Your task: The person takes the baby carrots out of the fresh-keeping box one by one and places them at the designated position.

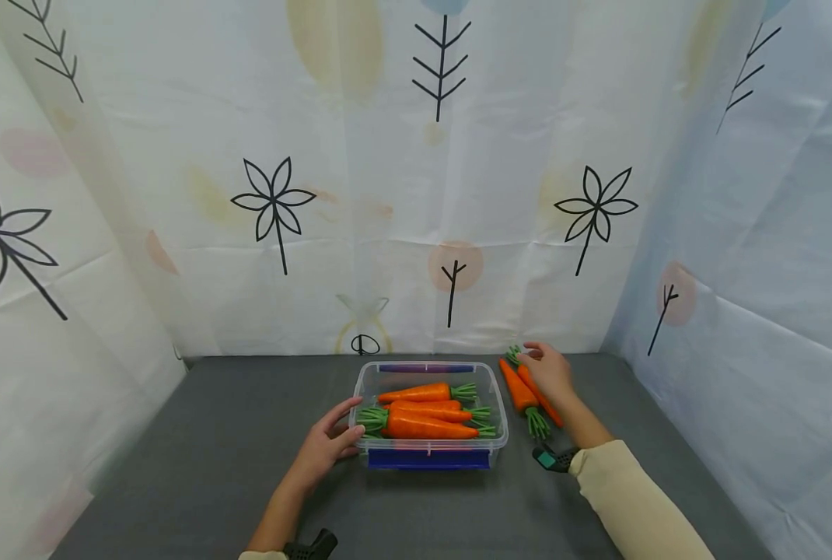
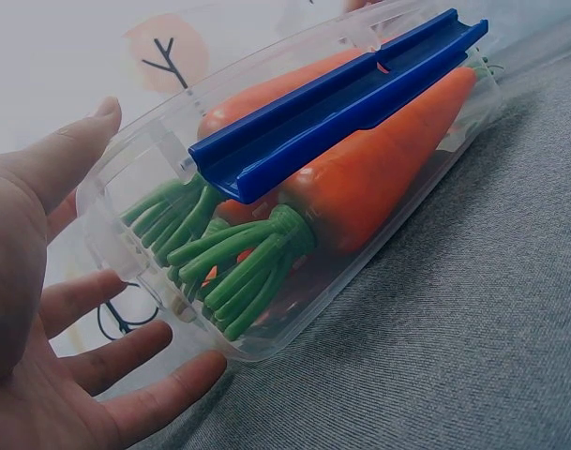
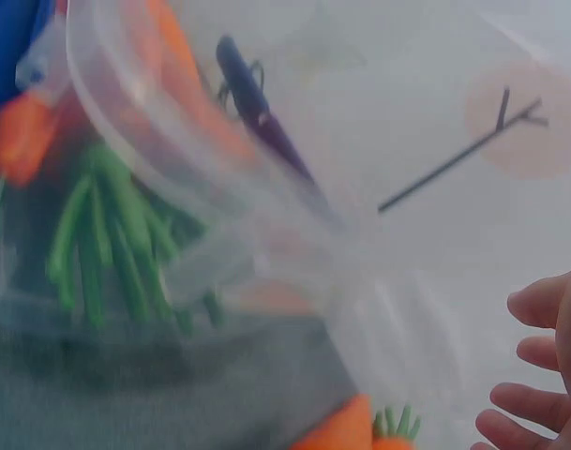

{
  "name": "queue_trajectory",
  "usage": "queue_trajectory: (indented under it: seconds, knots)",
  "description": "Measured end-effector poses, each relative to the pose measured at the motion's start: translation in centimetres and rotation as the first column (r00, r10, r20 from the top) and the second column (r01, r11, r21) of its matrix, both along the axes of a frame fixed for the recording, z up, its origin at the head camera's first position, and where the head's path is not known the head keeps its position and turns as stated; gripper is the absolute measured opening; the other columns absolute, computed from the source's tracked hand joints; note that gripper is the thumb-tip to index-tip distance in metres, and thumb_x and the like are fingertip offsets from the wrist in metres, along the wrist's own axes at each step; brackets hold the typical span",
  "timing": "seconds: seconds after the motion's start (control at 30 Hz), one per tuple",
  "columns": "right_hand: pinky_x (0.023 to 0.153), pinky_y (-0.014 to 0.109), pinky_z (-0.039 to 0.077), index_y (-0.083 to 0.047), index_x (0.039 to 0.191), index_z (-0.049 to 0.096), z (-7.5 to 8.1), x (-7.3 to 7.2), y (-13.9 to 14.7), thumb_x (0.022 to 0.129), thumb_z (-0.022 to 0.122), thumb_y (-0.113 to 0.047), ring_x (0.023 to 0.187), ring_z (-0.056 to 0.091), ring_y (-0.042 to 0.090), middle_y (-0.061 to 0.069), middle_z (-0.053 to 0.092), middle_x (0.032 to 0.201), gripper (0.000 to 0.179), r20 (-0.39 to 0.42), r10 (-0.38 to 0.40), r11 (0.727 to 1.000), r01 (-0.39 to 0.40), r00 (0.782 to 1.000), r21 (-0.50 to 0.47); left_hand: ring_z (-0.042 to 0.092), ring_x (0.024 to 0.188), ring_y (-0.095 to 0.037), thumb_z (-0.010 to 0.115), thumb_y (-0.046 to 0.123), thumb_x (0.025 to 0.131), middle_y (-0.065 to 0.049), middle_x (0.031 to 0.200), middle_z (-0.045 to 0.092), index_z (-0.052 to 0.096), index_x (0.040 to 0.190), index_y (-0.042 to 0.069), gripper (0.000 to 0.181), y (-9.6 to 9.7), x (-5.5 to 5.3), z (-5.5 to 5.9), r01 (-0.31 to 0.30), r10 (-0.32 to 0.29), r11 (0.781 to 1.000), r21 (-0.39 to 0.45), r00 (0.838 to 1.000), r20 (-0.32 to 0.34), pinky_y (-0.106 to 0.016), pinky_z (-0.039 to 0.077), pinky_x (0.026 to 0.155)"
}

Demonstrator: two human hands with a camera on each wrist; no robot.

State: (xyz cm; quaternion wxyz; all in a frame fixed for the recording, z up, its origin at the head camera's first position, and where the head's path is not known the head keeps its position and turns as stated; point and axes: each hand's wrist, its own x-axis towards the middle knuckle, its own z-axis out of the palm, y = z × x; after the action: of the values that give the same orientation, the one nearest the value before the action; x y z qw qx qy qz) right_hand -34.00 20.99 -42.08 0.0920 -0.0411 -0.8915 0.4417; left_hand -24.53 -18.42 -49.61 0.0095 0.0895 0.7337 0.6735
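Observation:
A clear plastic box (image 1: 500, 412) with blue latches stands in the middle of the table. Inside lie several orange toy-like carrots (image 1: 423, 425) with green tops, pointing both ways. My left hand (image 1: 326, 443) rests against the box's left end, thumb by the rim and fingers spread fairly straight along the wall. To the right of the box, two loose carrots (image 1: 517, 386) lie side by side. My right hand (image 1: 547, 372) is over the far one, fingertips close to its green top (image 1: 513, 355). In the right wrist view its fingers (image 3: 529, 405) are apart with nothing between them.
The grey table (image 1: 248, 467) runs back to a white patterned curtain (image 1: 360, 194), which also hangs at both sides. On the box's front a blue latch (image 2: 332, 103) juts out, folded down. Each wrist bears a black strap-on device (image 1: 554, 459).

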Motion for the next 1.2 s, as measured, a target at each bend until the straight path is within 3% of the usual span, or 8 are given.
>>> queue_trajectory:
  seconds: [0.23, 0.33, 0.5, 0.67, 0.77, 0.87, 1.07, 1.2]
  knots:
    - [0.092, 0.052, 0.045, -0.002, 0.132, 0.054, 1.7, 0.4, -2.4, 0.098, 0.059, -0.019, 0.116, 0.051, 0.039, 0.024, 0.055, 0.127, 0.039, -0.072, 0.151, 0.989, -0.15, 0.986, 0.017, 0.058, 0.11, -0.034, 0.067, 0.018, 0.094, -0.024, 0.14, 0.046, 0.047, 0.145, 0.016, 0.055, -0.1, -0.1, 0.0, -0.001, 0.0, 1.0, 0.025, 0.999, 0.034, -0.048, 0.053, 0.084]
    - [0.092, 0.053, 0.045, -0.002, 0.131, 0.055, 2.4, 0.5, -3.4, 0.098, 0.059, -0.018, 0.116, 0.051, 0.04, 0.024, 0.055, 0.126, 0.037, -0.061, 0.252, 0.968, -0.252, 0.966, 0.009, 0.059, 0.11, -0.034, 0.067, 0.018, 0.094, -0.025, 0.138, 0.047, 0.046, 0.145, 0.016, 0.055, -0.1, -0.1, 0.0, 0.002, -0.004, 0.999, 0.034, 0.999, 0.036, -0.046, 0.054, 0.084]
    - [0.089, 0.05, 0.048, -0.004, 0.131, 0.056, 3.8, 0.4, -5.5, 0.098, 0.061, -0.023, 0.112, 0.055, 0.038, 0.021, 0.058, 0.125, 0.039, 0.04, 0.403, 0.913, -0.404, 0.914, 0.059, 0.06, 0.108, -0.033, 0.066, 0.018, 0.094, -0.025, 0.135, 0.05, 0.045, 0.145, 0.015, 0.056, -0.2, 0.1, 0.1, 0.01, -0.012, 0.999, 0.037, 0.999, 0.031, -0.047, 0.053, 0.085]
    - [0.08, 0.044, 0.052, -0.006, 0.133, 0.055, 4.7, 0.2, -7.1, 0.098, 0.06, -0.027, 0.104, 0.06, 0.032, 0.015, 0.062, 0.123, 0.041, 0.196, 0.538, 0.825, -0.56, 0.82, 0.077, 0.059, 0.109, -0.034, 0.066, 0.019, 0.094, -0.026, 0.138, 0.047, 0.044, 0.146, 0.013, 0.057, -0.1, 0.2, 0.4, 0.018, -0.019, 0.999, 0.033, 0.999, 0.03, -0.049, 0.052, 0.086]
    - [0.079, 0.045, 0.053, -0.006, 0.135, 0.054, 4.7, 0.2, -7.8, 0.098, 0.06, -0.029, 0.107, 0.059, 0.034, 0.013, 0.06, 0.127, 0.045, 0.283, 0.592, 0.784, -0.621, 0.754, 0.013, 0.059, 0.11, -0.034, 0.066, 0.02, 0.095, -0.026, 0.137, 0.048, 0.044, 0.146, 0.013, 0.057, -0.1, 0.2, 0.4, 0.014, -0.015, 1.0, 0.018, 1.0, 0.023, -0.05, 0.052, 0.086]
    - [0.08, 0.048, 0.053, -0.006, 0.137, 0.053, 4.5, 0.3, -8.5, 0.097, 0.061, -0.031, 0.111, 0.057, 0.037, 0.012, 0.056, 0.131, 0.047, 0.343, 0.613, 0.767, -0.64, 0.711, -0.043, 0.059, 0.109, -0.034, 0.066, 0.02, 0.094, -0.026, 0.138, 0.047, 0.044, 0.146, 0.013, 0.056, -0.1, 0.2, 0.2, 0.01, -0.01, 1.0, 0.011, 1.0, 0.021, -0.05, 0.052, 0.085]
    - [0.083, 0.051, 0.052, -0.01, 0.133, 0.056, 3.8, 0.3, -9.4, 0.096, 0.063, -0.033, 0.105, 0.06, 0.034, 0.011, 0.058, 0.127, 0.044, 0.447, 0.626, 0.749, -0.653, 0.64, -0.115, 0.059, 0.108, -0.032, 0.067, 0.02, 0.094, -0.025, 0.151, 0.031, 0.047, 0.144, 0.014, 0.054, 0.1, 0.0, 0.1, -0.01, 0.01, 1.0, 0.001, 1.0, 0.019, -0.047, 0.054, 0.083]
    - [0.081, 0.049, 0.053, -0.012, 0.132, 0.057, 3.6, 0.5, -9.9, 0.096, 0.063, -0.033, 0.101, 0.06, 0.03, 0.013, 0.058, 0.124, 0.043, 0.504, 0.635, 0.726, -0.676, 0.586, -0.127, 0.06, 0.106, -0.031, 0.067, 0.018, 0.094, -0.024, 0.15, 0.033, 0.048, 0.143, 0.015, 0.053, 0.0, -0.1, 0.0, -0.017, 0.017, 1.0, 0.002, 1.0, 0.024, -0.045, 0.055, 0.081]
